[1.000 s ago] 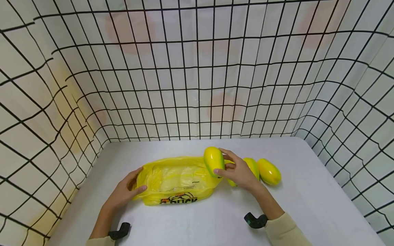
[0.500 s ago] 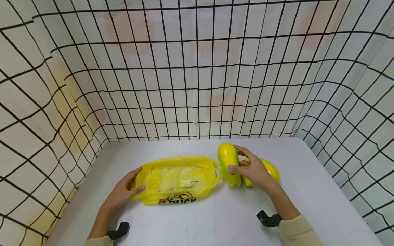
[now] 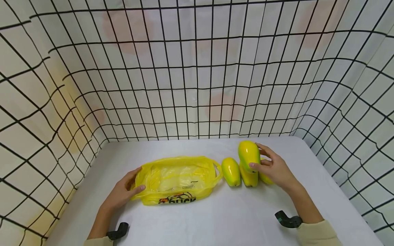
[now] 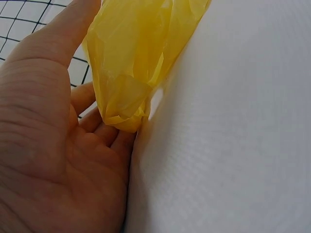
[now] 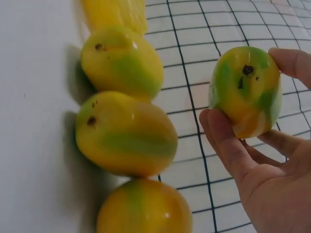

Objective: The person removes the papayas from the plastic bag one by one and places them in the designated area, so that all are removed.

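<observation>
My left hand point(image 3: 124, 187) holds the left end of a yellow plastic bag point(image 3: 181, 179), which lies on its side with its mouth spread. In the left wrist view the bag's gathered edge point(image 4: 121, 104) sits between thumb and fingers. Raised in my right hand point(image 3: 275, 167) is a yellow-green mango point(image 3: 249, 153), pinched between thumb and fingertips. Below it, a row of mangoes rests on the table: one point(image 3: 231, 172) beside the bag's handle, a middle one point(image 3: 250, 178) partly covered by the held mango, and a third point(image 5: 146, 211) mostly behind my hand in the head view.
A white-covered table point(image 3: 197, 222) carries everything. Black grid mesh point(image 3: 191, 85) over white sheeting walls the back and both sides. A black wrist mount point(image 3: 118, 231) sits on each wrist.
My right hand has moved right with the mango, from over the bag's right end to above the row, uncovering the mango nearest the bag. My left hand and the bag stay almost still.
</observation>
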The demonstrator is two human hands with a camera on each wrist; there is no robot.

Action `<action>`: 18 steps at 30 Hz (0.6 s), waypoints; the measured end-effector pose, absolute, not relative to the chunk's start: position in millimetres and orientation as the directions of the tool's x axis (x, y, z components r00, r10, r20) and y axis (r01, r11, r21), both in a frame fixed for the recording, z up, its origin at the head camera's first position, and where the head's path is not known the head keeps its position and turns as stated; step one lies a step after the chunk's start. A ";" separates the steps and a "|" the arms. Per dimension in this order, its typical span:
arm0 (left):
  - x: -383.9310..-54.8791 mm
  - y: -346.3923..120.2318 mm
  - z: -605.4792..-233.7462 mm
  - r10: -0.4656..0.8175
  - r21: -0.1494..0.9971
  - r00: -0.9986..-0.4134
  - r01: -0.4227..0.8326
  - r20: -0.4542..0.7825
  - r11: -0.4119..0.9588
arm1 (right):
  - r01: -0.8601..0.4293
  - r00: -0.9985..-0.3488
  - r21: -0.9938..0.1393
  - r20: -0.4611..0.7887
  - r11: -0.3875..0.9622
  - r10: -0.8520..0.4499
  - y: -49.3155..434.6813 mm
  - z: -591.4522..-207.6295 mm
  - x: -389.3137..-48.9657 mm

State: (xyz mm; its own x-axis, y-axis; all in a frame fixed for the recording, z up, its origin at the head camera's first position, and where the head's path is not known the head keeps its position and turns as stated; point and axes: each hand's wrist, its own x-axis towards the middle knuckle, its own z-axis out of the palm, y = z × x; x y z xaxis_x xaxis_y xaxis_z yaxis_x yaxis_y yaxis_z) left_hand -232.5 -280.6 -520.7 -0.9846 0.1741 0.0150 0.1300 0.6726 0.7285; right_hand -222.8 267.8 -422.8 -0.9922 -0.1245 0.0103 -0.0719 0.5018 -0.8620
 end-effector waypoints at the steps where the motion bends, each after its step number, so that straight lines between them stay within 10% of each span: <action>1: -232.5 -280.4 -520.6 0.175 0.727 -0.984 0.131 0.016 0.674 | -0.065 -0.993 -0.858 0.004 0.510 -0.120 272.0 -422.3 -222.2; 18: -234.9 -280.9 -522.6 0.191 0.728 -0.981 0.157 0.037 0.667 | -0.032 -0.995 -0.806 -0.030 0.590 -0.095 322.0 -417.4 -209.4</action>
